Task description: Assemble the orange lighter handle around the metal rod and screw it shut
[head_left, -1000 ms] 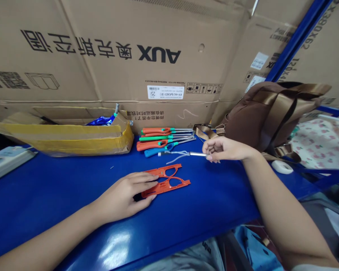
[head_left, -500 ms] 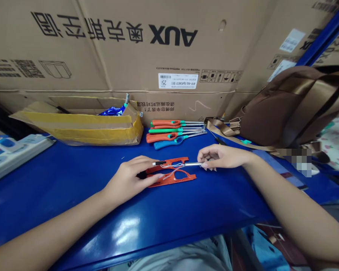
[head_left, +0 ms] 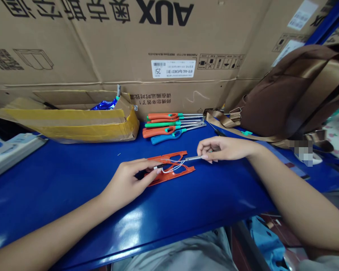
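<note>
Two orange plastic shell halves (head_left: 173, 173) lie side by side on the blue table (head_left: 73, 177). My left hand (head_left: 130, 182) rests at their left end, fingers pinched on the small white end of a wired part (head_left: 159, 168). My right hand (head_left: 224, 148) is closed on the metal tube (head_left: 193, 158) at the other end of that part, just right of the shells. Thin white wires (head_left: 173, 168) loop between the two hands over the shells.
Several finished long-nosed tools (head_left: 169, 126) with orange, green and blue handles lie behind the shells. A yellow-taped cardboard box (head_left: 73, 122) sits at the back left, a white power strip (head_left: 8, 148) at far left, a brown bag (head_left: 288, 98) at right. Large cartons (head_left: 158, 49) form the back wall.
My right hand has carried the metal tube with wires from the right down onto the orange shells. My left hand has shifted from lying on the shells to pinching the part's left end.
</note>
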### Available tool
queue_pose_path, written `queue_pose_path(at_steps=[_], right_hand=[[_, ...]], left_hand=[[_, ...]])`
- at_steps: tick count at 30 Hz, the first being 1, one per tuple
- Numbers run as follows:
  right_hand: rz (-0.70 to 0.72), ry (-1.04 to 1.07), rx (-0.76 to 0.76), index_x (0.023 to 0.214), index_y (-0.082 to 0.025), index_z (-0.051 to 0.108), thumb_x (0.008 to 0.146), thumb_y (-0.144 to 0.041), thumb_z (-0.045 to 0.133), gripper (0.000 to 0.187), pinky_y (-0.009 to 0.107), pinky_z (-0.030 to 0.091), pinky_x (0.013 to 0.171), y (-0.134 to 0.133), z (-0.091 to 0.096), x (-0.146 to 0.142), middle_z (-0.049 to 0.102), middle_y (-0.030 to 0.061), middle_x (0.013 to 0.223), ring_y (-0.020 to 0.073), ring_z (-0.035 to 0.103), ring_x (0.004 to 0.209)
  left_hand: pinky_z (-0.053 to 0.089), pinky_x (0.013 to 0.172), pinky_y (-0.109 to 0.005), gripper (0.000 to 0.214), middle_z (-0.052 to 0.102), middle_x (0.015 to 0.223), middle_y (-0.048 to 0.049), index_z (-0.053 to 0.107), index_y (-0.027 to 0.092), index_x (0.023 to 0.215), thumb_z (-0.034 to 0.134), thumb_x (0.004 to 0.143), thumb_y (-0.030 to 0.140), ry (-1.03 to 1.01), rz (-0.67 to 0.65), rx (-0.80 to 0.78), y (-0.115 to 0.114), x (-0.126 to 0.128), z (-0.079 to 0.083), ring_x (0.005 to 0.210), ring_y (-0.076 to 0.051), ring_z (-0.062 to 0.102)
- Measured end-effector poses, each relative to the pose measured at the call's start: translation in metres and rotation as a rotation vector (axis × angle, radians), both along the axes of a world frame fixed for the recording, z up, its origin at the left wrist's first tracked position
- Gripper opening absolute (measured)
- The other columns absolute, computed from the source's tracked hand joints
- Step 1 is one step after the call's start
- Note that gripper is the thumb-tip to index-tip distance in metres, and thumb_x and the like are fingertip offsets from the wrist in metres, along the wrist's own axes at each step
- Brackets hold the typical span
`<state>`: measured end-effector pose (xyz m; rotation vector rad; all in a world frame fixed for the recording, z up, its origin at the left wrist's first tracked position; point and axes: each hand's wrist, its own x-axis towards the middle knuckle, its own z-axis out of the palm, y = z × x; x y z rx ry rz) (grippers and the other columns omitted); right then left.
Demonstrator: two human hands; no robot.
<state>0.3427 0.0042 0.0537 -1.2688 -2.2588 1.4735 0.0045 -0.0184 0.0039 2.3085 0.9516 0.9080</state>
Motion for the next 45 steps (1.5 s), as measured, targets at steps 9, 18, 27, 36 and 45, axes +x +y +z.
queue_pose_path(at_steps=[9, 18, 27, 36, 45], right_hand=[[0.057, -0.166, 0.071, 0.099, -0.016, 0.067, 0.093, -0.052, 0.062, 0.037, 0.025, 0.043, 0.060, 0.004, -0.009, 0.004, 0.061, 0.0010, 0.081, 0.0116, 0.054, 0.064], [0.064, -0.224, 0.242, 0.096, -0.016, 0.074, 0.092, -0.048, 0.061, 0.035, 0.030, 0.046, 0.075, 0.007, -0.011, 0.007, 0.073, 0.0058, 0.093, 0.0185, 0.062, 0.083], [0.055, -0.253, 0.308, 0.096, -0.018, 0.075, 0.093, -0.049, 0.060, 0.034, 0.030, 0.048, 0.077, 0.006, -0.008, 0.014, 0.075, 0.0046, 0.095, 0.0192, 0.066, 0.084], [0.068, -0.217, 0.397, 0.094, -0.019, 0.078, 0.093, -0.039, 0.062, 0.026, 0.030, 0.050, 0.081, 0.004, -0.005, 0.007, 0.076, 0.0041, 0.095, 0.0194, 0.070, 0.087], [0.088, -0.135, 0.389, 0.098, -0.019, 0.076, 0.095, -0.045, 0.062, 0.030, 0.030, 0.049, 0.083, 0.004, -0.005, 0.010, 0.075, 0.0049, 0.100, 0.0191, 0.068, 0.091]], left_hand=[[0.058, 0.081, -0.025, 0.020, 0.079, 0.103, -0.0067, 0.079, 0.019, 0.110, 0.065, 0.097, 0.021, 0.059, -0.100, 0.085, 0.000, 0.004, -0.004, 0.092, -0.018, 0.074], [0.057, 0.084, -0.022, 0.022, 0.072, 0.103, -0.0066, 0.077, 0.017, 0.115, 0.067, 0.096, 0.017, 0.082, -0.161, 0.160, 0.004, 0.005, -0.006, 0.092, -0.014, 0.072], [0.059, 0.088, -0.025, 0.018, 0.075, 0.104, -0.0066, 0.078, 0.018, 0.110, 0.065, 0.098, 0.019, 0.064, -0.175, 0.174, 0.006, 0.006, -0.010, 0.097, -0.017, 0.073], [0.058, 0.084, -0.027, 0.032, 0.077, 0.105, -0.0062, 0.074, 0.019, 0.121, 0.076, 0.091, 0.030, 0.098, -0.167, 0.105, 0.005, 0.007, -0.007, 0.094, -0.018, 0.071], [0.056, 0.083, -0.028, 0.029, 0.078, 0.103, -0.0071, 0.073, 0.017, 0.119, 0.073, 0.093, 0.029, 0.099, -0.162, 0.114, 0.005, 0.007, -0.009, 0.093, -0.019, 0.070]])
